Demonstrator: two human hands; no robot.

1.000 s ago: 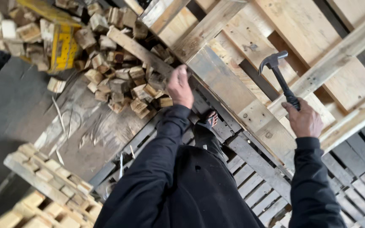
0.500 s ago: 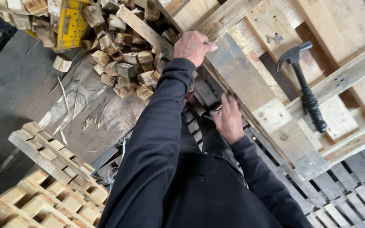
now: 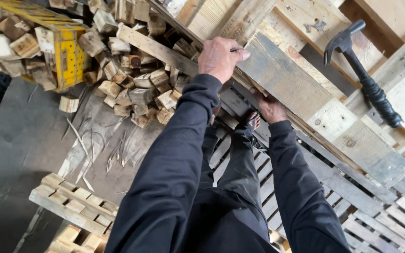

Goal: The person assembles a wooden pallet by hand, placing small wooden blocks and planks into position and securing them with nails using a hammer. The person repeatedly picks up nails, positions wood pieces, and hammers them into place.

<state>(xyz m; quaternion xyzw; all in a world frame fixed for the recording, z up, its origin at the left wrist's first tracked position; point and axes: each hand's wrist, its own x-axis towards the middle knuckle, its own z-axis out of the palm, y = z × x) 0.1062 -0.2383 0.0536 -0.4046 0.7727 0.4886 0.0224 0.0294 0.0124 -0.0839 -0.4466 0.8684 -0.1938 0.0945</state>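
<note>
A weathered grey plank (image 3: 301,89) lies slanted on a pale wooden pallet (image 3: 399,23). My left hand (image 3: 221,58) is closed over the plank's upper end, with a thin nail-like bit poking out by the thumb. Grasping the plank's lower edge from underneath is my right hand (image 3: 270,107), its fingers partly hidden. A black claw hammer (image 3: 362,75) rests on the pallet to the right, apart from both hands. Both arms are in dark sleeves.
A heap of small wood blocks (image 3: 137,84) lies at the upper left beside a yellow metal frame (image 3: 66,56). Light pallets (image 3: 71,206) are stacked at the lower left. I stand on a dark slatted pallet (image 3: 390,215); wood splinters litter the grey floor (image 3: 19,150).
My right hand has let go of the hammer, which now lies on the pallet, and has moved under the plank. My left hand has shifted along onto the plank's end.
</note>
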